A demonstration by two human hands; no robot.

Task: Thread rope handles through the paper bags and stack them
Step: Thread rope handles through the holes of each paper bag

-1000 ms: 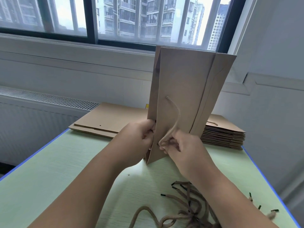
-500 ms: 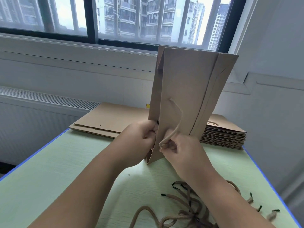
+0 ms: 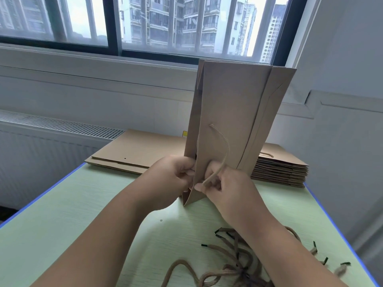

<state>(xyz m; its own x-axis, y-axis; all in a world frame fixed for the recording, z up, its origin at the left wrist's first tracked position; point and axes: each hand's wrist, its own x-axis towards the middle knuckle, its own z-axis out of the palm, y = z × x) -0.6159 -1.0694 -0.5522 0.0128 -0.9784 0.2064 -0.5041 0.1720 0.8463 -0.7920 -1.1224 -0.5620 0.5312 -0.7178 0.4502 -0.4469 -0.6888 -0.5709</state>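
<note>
A broad stretch of green bench (image 3: 62,224) lies open left of the fingers (image 3: 187,169). Directly beyond them an upright paper bag (image 3: 234,100) blocks the way, a rope handle (image 3: 227,145) looping down its face. Behind it, flat bag stacks (image 3: 134,154) line the far edge; loose ropes (image 3: 228,272) clutter the near right, and a wall (image 3: 342,183) hems that side.

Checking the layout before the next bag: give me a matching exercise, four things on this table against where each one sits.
Things:
1 held paper bag
2 threaded rope handle
3 loose rope handles
4 thick bag stack

Places:
A pinched by the right hand
B table's near right
C upright, gripped by the left hand
D table's far right

Pairs: 1-C, 2-A, 3-B, 4-D
</note>
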